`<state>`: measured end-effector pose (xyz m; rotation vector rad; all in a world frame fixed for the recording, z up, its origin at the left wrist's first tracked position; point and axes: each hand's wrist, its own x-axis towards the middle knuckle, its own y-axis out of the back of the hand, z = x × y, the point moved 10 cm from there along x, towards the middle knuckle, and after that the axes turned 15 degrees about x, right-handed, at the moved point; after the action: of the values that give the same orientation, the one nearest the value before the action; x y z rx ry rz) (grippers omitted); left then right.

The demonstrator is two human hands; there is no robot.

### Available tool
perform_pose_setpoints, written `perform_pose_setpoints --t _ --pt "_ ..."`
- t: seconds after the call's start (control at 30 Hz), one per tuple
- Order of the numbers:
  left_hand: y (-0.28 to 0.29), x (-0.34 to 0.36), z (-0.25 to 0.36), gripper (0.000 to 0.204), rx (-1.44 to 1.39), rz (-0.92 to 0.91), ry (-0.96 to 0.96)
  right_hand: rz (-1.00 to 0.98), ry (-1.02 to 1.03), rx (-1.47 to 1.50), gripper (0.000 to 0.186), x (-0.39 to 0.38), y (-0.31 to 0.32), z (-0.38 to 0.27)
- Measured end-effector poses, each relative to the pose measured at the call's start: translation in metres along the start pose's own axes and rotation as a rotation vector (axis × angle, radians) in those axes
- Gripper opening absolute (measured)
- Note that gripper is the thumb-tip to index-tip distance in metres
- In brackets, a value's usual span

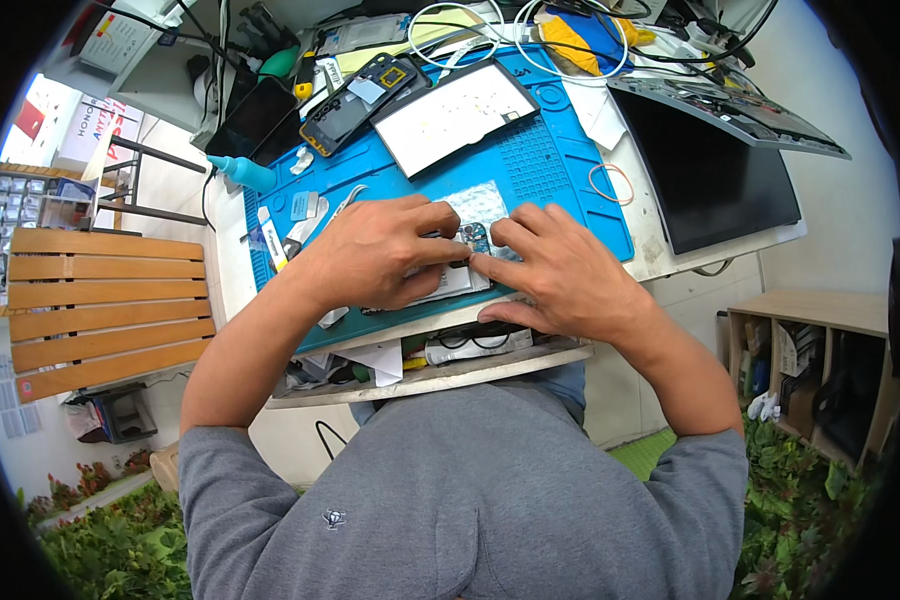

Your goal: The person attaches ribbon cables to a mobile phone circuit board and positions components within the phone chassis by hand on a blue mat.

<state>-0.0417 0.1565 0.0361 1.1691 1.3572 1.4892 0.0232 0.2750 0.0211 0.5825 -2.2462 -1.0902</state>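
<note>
A small circuit board [476, 236] lies on a white, flat piece and crinkled silvery material [475, 200], on the blue work mat [525, 165]. My left hand [390, 250] bends over the board from the left, fingertips closed at its left edge; what sits beneath them is partly hidden. From the right, my right hand [555, 270] touches the board's lower area with its index fingertip, its other fingers bent and apart, thumb lower down. Small tools and scraps [275, 235] lie left of my left hand. A pinkish rubber band [628, 187] is on the mat's right side.
Behind are an opened phone [355, 105], a white tray [448, 115], tangled cables and a blue bottle [240, 172]. A dark screen with a raised panel [710, 185] occupies the right. A slatted wooden bench [110, 300] stands left; a cluttered drawer [430, 355] is below the mat.
</note>
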Motion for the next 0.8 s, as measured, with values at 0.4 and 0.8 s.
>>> perform_pose_setpoints --t 0.4,0.8 --pt "0.000 -0.003 0.003 0.031 -0.004 0.041 0.025 0.143 0.009 0.117 0.060 -0.011 0.001 0.006" --pt "0.006 -0.005 0.002 0.035 -0.002 0.109 0.051 0.252 0.014 0.134 0.052 -0.021 -0.002 0.005"
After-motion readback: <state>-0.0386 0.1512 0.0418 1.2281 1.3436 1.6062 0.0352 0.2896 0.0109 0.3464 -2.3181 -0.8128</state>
